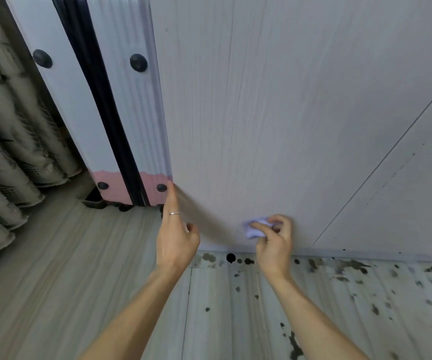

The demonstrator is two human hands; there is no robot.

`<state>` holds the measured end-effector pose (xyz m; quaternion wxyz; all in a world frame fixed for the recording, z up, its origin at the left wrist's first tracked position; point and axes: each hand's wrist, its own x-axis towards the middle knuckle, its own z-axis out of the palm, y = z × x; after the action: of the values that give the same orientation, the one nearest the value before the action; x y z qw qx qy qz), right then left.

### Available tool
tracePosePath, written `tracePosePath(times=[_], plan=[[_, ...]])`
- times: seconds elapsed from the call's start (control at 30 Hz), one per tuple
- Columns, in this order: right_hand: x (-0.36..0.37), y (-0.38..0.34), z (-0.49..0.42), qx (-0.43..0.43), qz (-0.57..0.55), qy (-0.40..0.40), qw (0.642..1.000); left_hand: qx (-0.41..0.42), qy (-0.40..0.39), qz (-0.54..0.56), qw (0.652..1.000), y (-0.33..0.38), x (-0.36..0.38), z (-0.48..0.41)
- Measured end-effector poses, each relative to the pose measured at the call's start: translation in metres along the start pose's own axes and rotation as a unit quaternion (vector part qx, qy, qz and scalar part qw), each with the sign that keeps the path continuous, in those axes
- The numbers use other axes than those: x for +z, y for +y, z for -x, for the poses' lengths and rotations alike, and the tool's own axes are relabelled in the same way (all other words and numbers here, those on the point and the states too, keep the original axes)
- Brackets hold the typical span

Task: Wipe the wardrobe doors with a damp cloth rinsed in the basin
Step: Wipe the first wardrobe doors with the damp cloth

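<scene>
Wardrobe door (274,113): matt pale woodgrain laminate. Cloth (255,228): soft, crumpled. Suitcase (121,105): glossy plastic.

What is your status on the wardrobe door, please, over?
Left hand empty, index finger at wardrobe door edge. Right hand grips cloth, low on the door. Suitcase stands close by door's left edge.

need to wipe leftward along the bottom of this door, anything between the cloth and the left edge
Only the left hand, its forefinger stretched up to the left edge of the door beside the suitcase, lies between the cloth and that edge.
</scene>
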<state>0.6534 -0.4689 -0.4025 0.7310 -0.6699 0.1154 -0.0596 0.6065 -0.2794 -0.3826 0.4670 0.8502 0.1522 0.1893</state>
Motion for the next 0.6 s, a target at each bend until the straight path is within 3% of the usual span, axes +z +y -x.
tracePosePath(times=[0.13,0.23,0.37,0.47,0.6], plan=[[-0.02,0.007,-0.021,-0.017,-0.111,0.188,0.976,-0.068,-0.039,0.029,0.997,-0.019,-0.002,0.002],[-0.04,0.009,-0.045,0.025,-0.239,0.238,0.941,-0.079,-0.034,0.047,0.995,-0.02,0.0,0.004],[-0.044,0.016,-0.056,0.047,-0.298,0.244,0.922,-0.094,-0.028,0.068,0.993,-0.024,0.003,0.005],[0.005,0.026,-0.034,0.035,-0.277,0.247,0.928,-0.095,-0.049,0.098,0.989,-0.025,-0.003,0.004],[0.087,0.062,0.013,0.054,-0.162,0.107,0.979,-0.098,-0.064,0.086,0.989,-0.022,-0.015,-0.003]])
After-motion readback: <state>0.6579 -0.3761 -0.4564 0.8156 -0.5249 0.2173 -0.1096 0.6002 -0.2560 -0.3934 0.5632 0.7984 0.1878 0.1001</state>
